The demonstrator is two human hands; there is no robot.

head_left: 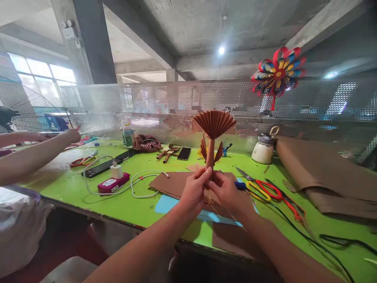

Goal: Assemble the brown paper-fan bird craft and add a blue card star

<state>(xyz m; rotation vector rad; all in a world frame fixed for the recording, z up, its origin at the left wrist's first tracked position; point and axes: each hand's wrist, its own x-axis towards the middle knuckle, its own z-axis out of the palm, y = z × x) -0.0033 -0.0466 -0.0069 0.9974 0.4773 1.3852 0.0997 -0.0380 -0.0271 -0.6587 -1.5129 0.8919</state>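
A brown paper flower (214, 124) stands upright in the middle of the view, with a pleated fan head, a rolled stem and two small pleated leaves. My left hand (196, 186) is closed round the lower part of the stem, its thumb pressed against it. From the other side, the fingers of my right hand (225, 192) pinch the stem's lower end, beside the left thumb. Thin yellowish strands hang below my fingers. Underneath lie brown paper sheets (167, 184) and a light blue sheet (165, 205).
Two pairs of scissors, one yellow-handled (259, 192) and one red-handled (290, 202), lie right, near a black cable. A brown paper roll (318, 165) and a cream jug (263, 151) stand behind. Left are a purple power block (113, 184) and another person's arm (44, 151).
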